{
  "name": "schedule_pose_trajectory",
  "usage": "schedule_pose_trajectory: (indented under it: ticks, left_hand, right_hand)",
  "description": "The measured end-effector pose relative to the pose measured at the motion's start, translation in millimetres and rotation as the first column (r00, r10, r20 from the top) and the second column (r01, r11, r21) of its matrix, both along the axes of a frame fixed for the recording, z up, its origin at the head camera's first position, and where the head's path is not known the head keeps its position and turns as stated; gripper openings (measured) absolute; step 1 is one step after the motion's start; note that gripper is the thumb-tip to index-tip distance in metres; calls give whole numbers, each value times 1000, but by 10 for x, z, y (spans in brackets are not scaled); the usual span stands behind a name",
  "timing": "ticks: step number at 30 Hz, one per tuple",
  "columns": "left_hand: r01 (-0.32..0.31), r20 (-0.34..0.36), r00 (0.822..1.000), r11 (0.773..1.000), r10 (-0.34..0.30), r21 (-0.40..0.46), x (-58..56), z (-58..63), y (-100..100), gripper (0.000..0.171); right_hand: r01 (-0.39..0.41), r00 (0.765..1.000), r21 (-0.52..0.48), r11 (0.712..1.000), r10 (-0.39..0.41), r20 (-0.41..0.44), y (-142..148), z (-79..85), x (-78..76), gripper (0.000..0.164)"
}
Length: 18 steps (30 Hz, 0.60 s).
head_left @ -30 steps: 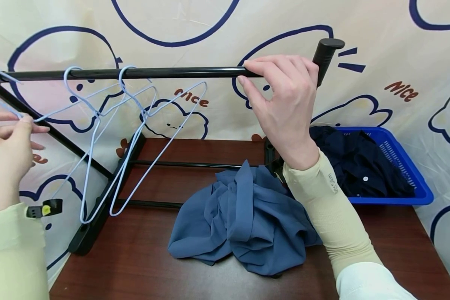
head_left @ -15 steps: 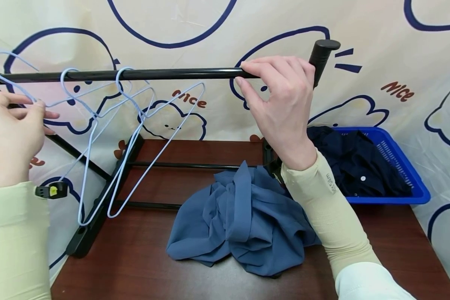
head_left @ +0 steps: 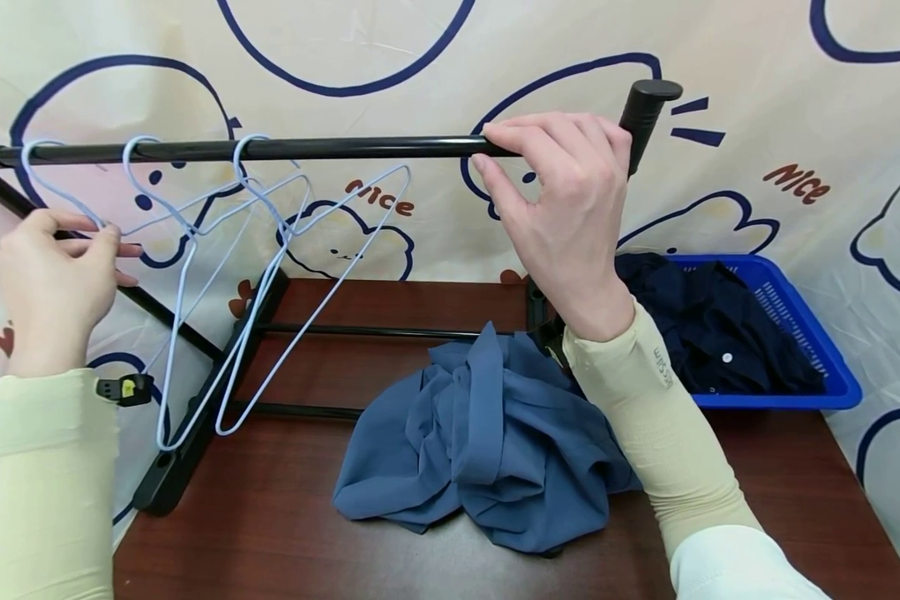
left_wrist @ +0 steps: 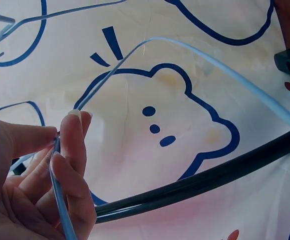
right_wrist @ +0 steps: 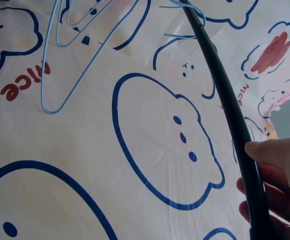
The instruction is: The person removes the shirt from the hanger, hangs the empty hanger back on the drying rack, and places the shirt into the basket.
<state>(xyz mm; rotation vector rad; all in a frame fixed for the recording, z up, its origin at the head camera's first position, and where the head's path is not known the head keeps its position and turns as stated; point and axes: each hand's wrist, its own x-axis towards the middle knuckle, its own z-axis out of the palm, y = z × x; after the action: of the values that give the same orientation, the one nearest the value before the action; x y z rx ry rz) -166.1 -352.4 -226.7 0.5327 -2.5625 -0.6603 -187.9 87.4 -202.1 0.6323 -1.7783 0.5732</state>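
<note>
Hands: your left hand (head_left: pixel 56 267) pinches the third pale-blue wire hanger (head_left: pixel 52 187) on the black metal rail (head_left: pixel 330 147), your right hand (head_left: pixel 566 204) grips that rail; the blue crumpled shirt (head_left: pixel 487 442) lies unhung on the counter (head_left: pixel 285 525)

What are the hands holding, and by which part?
Left hand pinches a hanger just below its hook; right hand grips the rail near its right end.

Pale blue hangers (head_left: pixel 195 250), black rail (head_left: pixel 307 148), slate-blue cloth (head_left: pixel 487 433), bright blue basket (head_left: pixel 802 333), cream backdrop (head_left: pixel 795 50) with navy cartoon outlines.

Hangers (head_left: pixel 195 250) on rail (head_left: pixel 345 148); basket (head_left: pixel 810 333) right of shirt (head_left: pixel 487 442)
</note>
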Motion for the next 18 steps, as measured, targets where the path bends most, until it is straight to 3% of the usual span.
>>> schedule_pose_trajectory:
  ticks: [4,9,15,18]
  left_hand:
    - [-16,27,1000,1000,16,7,6,15,-5,60]
    - [-83,63,995,996,80,38,66,60,44,69]
    - [-103,-10,994,989,104,107,190,141,146,63]
    - [-102,-84,990,985,115,139,250,188,208,58]
  right_hand:
    - [-2,1000,-3,1000,2,-2,0,0,1,34]
    - [-5,1000,-5,1000,5,-2,-2,1,3,34]
    - [-10,1000,-6,1000,10,-4,-7,0,4,33]
    - [-11,1000,-7,1000,11,-6,-8,-2,4,33]
